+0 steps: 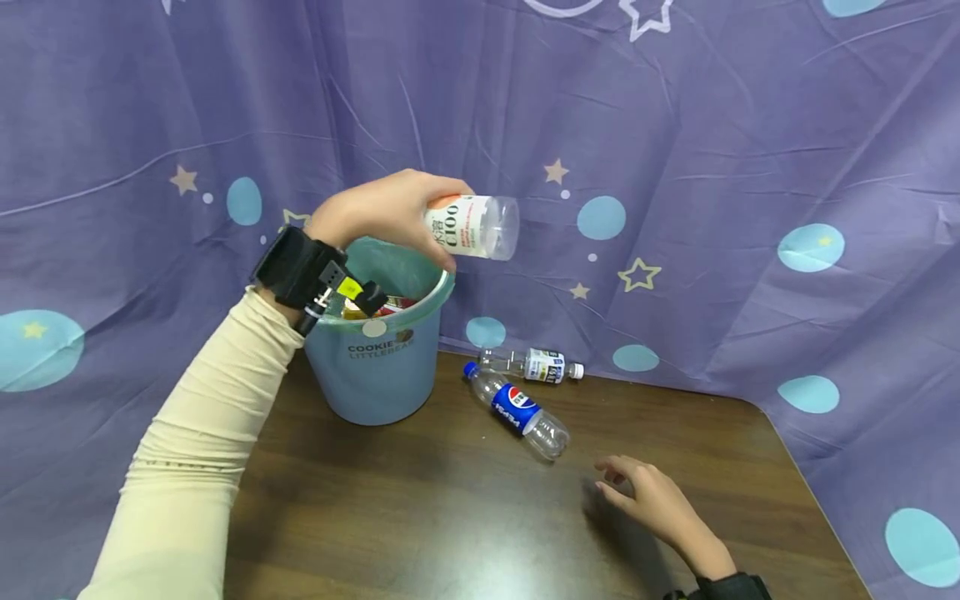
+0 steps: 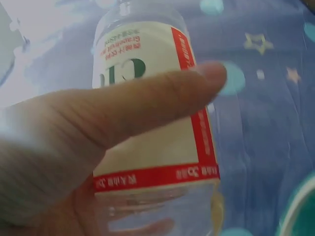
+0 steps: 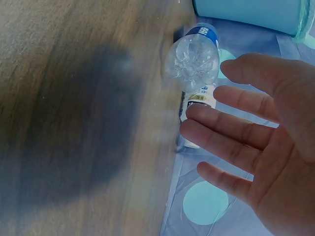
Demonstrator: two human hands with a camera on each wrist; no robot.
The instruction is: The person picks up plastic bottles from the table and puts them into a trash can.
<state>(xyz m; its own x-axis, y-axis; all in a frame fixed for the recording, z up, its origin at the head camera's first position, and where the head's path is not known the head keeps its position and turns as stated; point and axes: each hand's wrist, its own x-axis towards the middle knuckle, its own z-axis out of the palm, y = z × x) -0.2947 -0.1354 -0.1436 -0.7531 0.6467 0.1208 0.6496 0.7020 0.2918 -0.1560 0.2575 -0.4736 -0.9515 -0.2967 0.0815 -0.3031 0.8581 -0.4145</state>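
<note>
While a purple curtain printed with stars and blue dots fills the upper frame, a dark wooden desk spans the bottom. Three plastic bottles show: a C100 bottle above centre, gripped sideways by the left hand over one blue bin, plus a Pepsi bottle and a clear bottle lying mid-frame. Lower right, the right hand hovers with fingers spread, grasping nothing.
</note>
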